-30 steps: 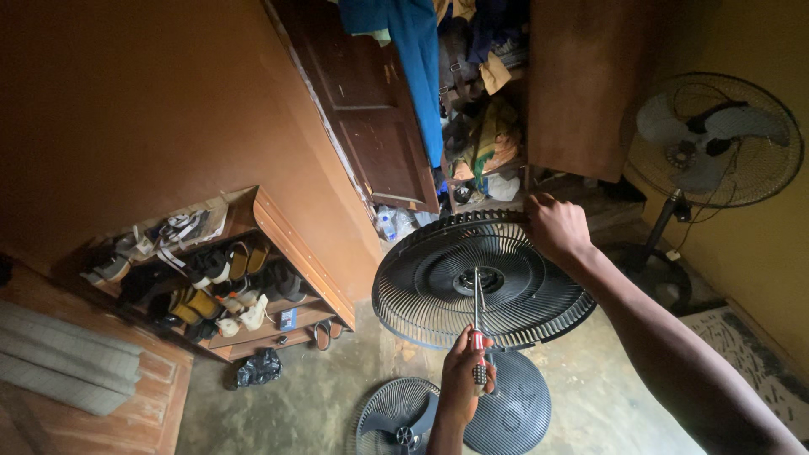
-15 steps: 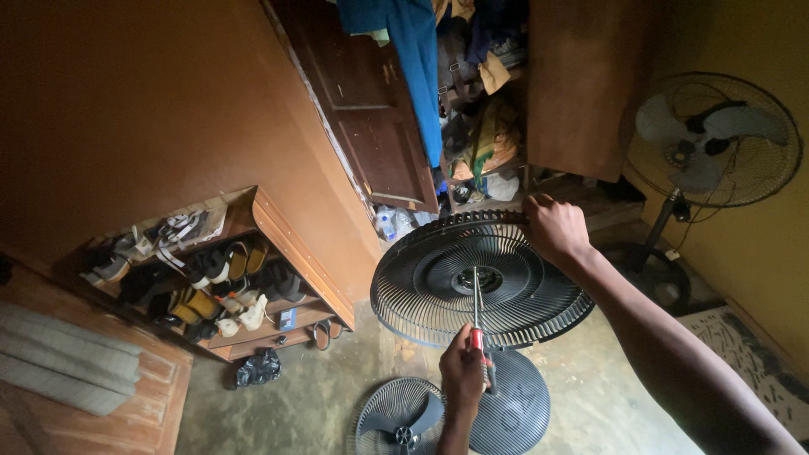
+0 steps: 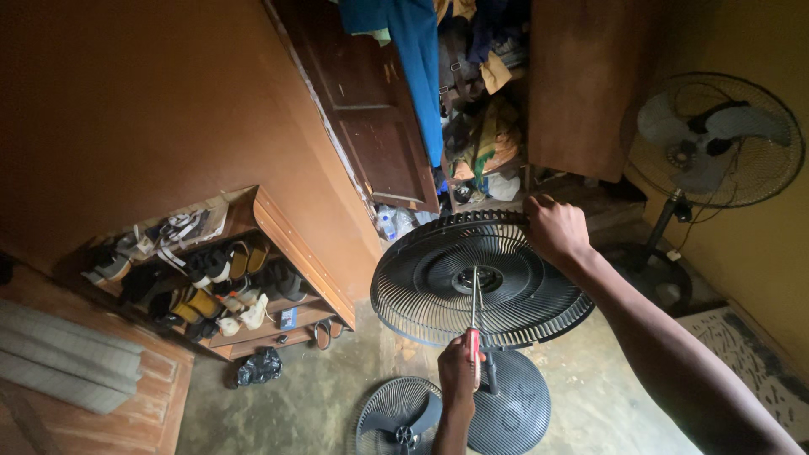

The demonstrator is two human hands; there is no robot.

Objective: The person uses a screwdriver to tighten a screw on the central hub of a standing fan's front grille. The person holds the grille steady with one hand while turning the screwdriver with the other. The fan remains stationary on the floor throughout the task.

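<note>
A black wire fan guard (image 3: pixel 438 286) is held up in front of me, tilted. My right hand (image 3: pixel 556 229) grips its upper right rim. My left hand (image 3: pixel 458 375) is closed around a red-handled screwdriver (image 3: pixel 474 337). Its shaft points up to the round hub at the guard's middle. Below the guard stands the fan's round black base (image 3: pixel 512 409). Beside the base on the floor lies another guard with fan blades (image 3: pixel 398 417).
A standing fan (image 3: pixel 712 139) is at the right by the yellow wall. A wooden shoe rack (image 3: pixel 211 274) full of shoes stands at the left. An open wardrobe (image 3: pixel 472 93) with clothes is behind. A black bag (image 3: pixel 257 366) lies on the concrete floor.
My left hand with the screwdriver has shifted slightly lower. The guard and my right hand have stayed nearly still.
</note>
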